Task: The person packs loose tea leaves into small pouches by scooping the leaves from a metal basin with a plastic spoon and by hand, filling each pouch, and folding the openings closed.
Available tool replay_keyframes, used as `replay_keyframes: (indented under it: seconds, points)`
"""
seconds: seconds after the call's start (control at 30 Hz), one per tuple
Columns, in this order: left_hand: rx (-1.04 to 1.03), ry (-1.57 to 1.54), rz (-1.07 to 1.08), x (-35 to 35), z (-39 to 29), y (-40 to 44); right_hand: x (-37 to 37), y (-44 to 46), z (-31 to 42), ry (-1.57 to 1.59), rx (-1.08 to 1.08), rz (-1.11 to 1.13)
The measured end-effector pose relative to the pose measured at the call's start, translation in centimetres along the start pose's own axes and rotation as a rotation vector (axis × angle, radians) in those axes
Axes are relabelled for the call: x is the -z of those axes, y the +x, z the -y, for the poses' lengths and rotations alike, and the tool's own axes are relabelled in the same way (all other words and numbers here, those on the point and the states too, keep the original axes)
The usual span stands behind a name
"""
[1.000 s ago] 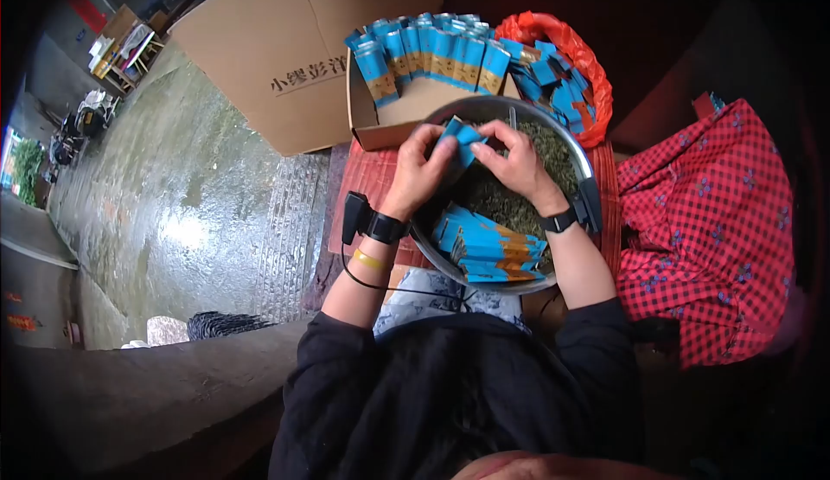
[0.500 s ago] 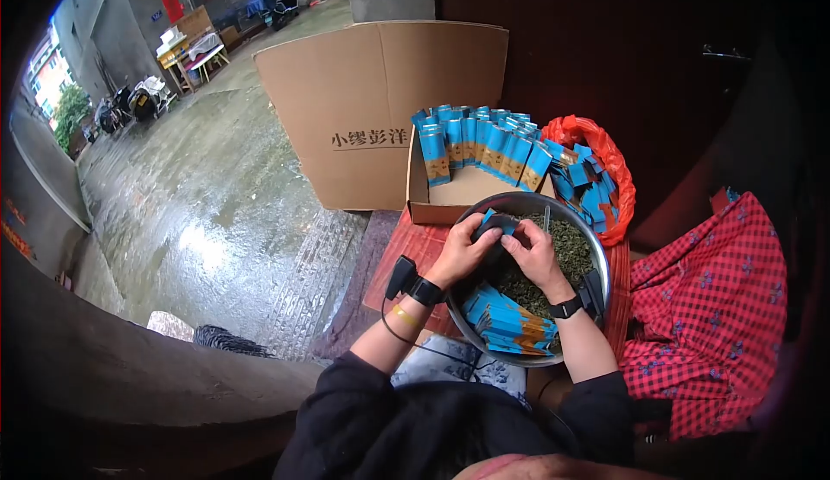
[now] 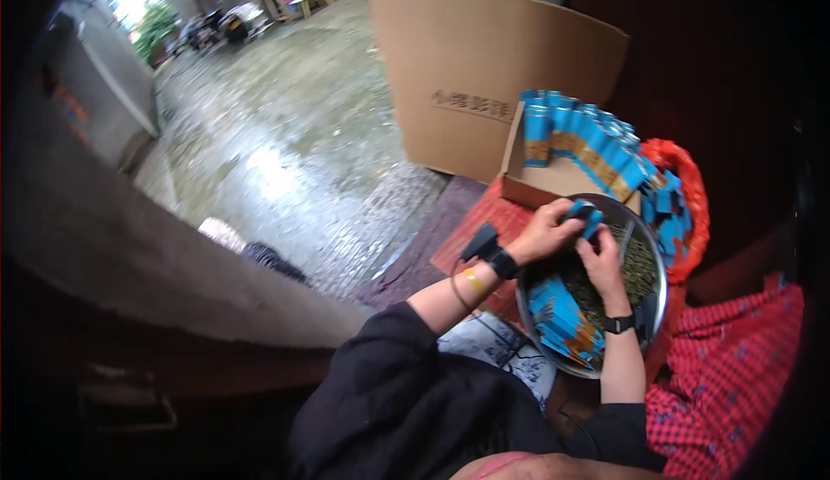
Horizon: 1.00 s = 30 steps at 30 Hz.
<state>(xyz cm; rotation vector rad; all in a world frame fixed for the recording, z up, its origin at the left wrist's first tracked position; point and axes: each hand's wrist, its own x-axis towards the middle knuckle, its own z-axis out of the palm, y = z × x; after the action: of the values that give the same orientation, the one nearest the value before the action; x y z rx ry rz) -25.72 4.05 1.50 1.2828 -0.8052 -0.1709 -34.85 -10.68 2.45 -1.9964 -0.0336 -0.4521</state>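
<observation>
Over a metal bowl (image 3: pixel 663 303) of dark green dried leaves (image 3: pixel 640 272), both hands are on a small blue packet (image 3: pixel 590 214). My left hand (image 3: pixel 547 232) pinches it from the left. My right hand (image 3: pixel 603 265) has its fingertips closed at the packet's lower right edge. The packet is blurred, and I cannot tell whether its end is open. Inside the bowl's near side lies a stack of flat blue-and-gold packets (image 3: pixel 558 314). A thin pale handle (image 3: pixel 626 240) stands up from the leaves.
Behind the bowl, a cardboard box (image 3: pixel 566 176) holds rows of upright blue packets (image 3: pixel 575 130). To its right, a red plastic bag (image 3: pixel 699 220) contains more packets. A tall cardboard panel (image 3: pixel 484 56) stands behind. Red checked cloth (image 3: pixel 735 368) hangs at right; wet paving (image 3: pixel 303 125) lies left.
The view has swung left, so the bowl, box and hands appear farther right. Both hands remain on the blue packet above the bowl.
</observation>
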Motion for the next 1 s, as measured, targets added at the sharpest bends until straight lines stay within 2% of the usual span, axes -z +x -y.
replay_keyframes:
  seconds: [0.1, 0.17, 0.23, 0.3, 0.37, 0.43, 0.47, 0.5, 0.57, 0.63, 0.7, 0.73, 0.77, 0.8, 0.83, 0.87, 0.9, 0.93, 1.0]
  points:
    - [0.020, -0.089, -0.044, -0.4, -0.1, 0.1, -0.4, 0.1, 2.1, -0.051, 0.082, -0.068]
    - [0.079, -0.131, -0.031, -0.2, -0.3, 0.1, 1.2, 0.0, 0.6, -0.172, -0.120, 0.031]
    - [0.140, -0.196, -0.002, -0.2, -0.2, 0.1, 1.1, 0.0, 0.7, -0.208, -0.073, 0.028]
    - [0.119, -0.075, 0.051, 0.1, -0.1, 0.2, 0.6, 0.0, 1.4, -0.078, 0.006, -0.016]
    - [0.139, -0.070, 0.087, -0.1, -0.1, 0.0, 0.6, 0.0, 1.4, -0.137, 0.062, -0.070]
    - [-0.024, 0.147, -0.077, -0.4, -0.9, -0.2, 1.1, 0.1, 1.4, -0.156, -0.013, -0.005]
    - [-0.187, 0.272, -0.143, -0.3, -1.0, -0.2, 1.0, 0.2, 1.2, -0.127, 0.020, -0.019]
    - [-0.168, 0.170, -0.190, -0.5, -1.8, -0.2, 0.9, 0.4, 1.0, -0.163, 0.037, -0.055]
    - [-0.359, 0.284, -0.271, -0.2, -3.2, 0.0, 0.7, 0.7, 0.4, -0.204, 0.115, -0.171]
    - [-0.465, 0.162, -0.239, -0.6, -6.3, -0.2, 1.4, 0.9, -0.9, -0.237, 0.104, -0.187]
    - [-0.789, 0.453, -0.181, -0.8, -12.9, -1.5, 1.6, 0.8, -0.5, -0.185, 0.042, -0.184]
    - [-1.003, 0.444, -0.154, -1.1, -14.3, -1.7, 1.6, 0.9, -1.4, -0.143, 0.053, -0.189]
    - [-1.049, 0.269, -0.008, -1.1, -15.6, -2.4, 1.6, 0.7, -2.1, -0.101, 0.067, -0.191]
    - [-1.067, 0.070, -0.125, -3.6, -17.4, -3.5, 1.8, 0.5, -0.6, -0.117, -0.037, -0.159]
    - [-1.074, -0.124, -0.248, -6.0, -19.2, -5.0, 1.7, 0.5, -0.5, -0.121, -0.027, -0.161]
    - [-1.128, -0.190, -0.262, -6.6, -20.2, -6.2, 1.6, 0.3, 0.1, -0.094, -0.011, -0.164]
    - [-1.157, -0.408, -0.473, -9.1, -21.3, -6.0, 1.5, 0.2, 0.6, -0.065, 0.012, -0.169]
    - [-1.149, -0.397, -0.456, -8.6, -21.5, -5.9, 1.5, 0.2, 0.5, -0.078, 0.019, -0.176]
    - [-0.713, -0.760, 0.322, -6.1, -22.4, -5.2, 1.4, 0.2, 0.4, -0.104, 0.015, -0.187]
